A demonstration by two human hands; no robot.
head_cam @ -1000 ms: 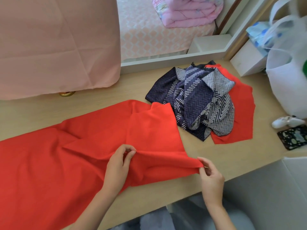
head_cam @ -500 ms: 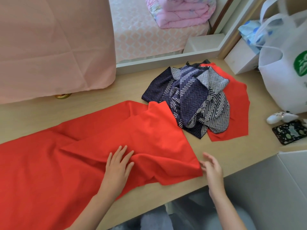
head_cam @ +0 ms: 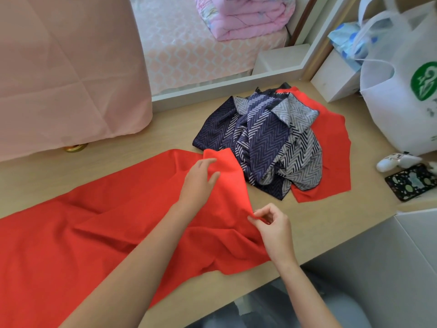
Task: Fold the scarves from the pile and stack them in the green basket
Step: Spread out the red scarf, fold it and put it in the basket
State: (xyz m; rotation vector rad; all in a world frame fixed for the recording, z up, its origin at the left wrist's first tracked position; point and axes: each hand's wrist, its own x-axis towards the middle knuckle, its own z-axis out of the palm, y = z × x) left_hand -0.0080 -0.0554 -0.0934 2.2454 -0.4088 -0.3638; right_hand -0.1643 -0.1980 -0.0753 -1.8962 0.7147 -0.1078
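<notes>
- Clearly, the job is at an early stage; only the head view is on offer, looking down on a pale wooden tabletop point(head_cam: 165, 129).
- Head view, the work in hand: a long red scarf point(head_cam: 82, 233) lies spread from the left edge towards the middle, creased and not yet folded in any tidy way.
- Head view, left hand point(head_cam: 198, 183): it lies on the scarf near its far right corner, fingers loosely extended over the cloth. It seems to be pressing or reaching instead of pinching, though whether the fingertips catch the corner I cannot tell.
- Head view, right hand point(head_cam: 274, 228): thumb and forefinger pinch the scarf's right edge, lifting a small ridge of cloth, the other fingers curled.
- Head view, the pile point(head_cam: 264, 147): a heap of navy and grey zigzag-patterned scarves sits just beyond the red scarf's end, touching it, with another red scarf point(head_cam: 331, 162) lying under and to the right of the heap.
- Head view, surroundings: a white bag point(head_cam: 402, 110) stands at the right, a phone point(head_cam: 411, 181) lies near the right edge.
- Progress, as I judge it: no green basket is visible, nor any finished fold. This first scarf wants straightening and folding, and the whole pile remains.
</notes>
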